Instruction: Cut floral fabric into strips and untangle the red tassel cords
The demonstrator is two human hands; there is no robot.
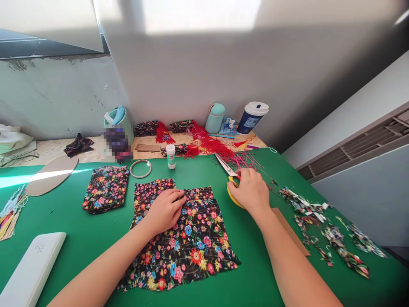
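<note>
A piece of black floral fabric (194,247) lies spread on the green table in front of me, with a gap cut or folded into its far edge. On its upper part rests my left hand (166,211), fingers and thumb drawn together on the cloth near that gap. To the right, my right hand (252,189) is closed over the handles of a pair of scissors (226,165) with yellow and red grips. The scissor blades point away, slightly apart, toward some red tassels. The right fingertips are partly hidden.
Left of the fabric sits a folded floral bundle (107,187). Beyond are a metal ring (140,169), a glue stick (171,157) and red tassels (211,143). Fabric scraps (335,232) and brown card (292,234) lie right. A white power bank (35,264) is near left.
</note>
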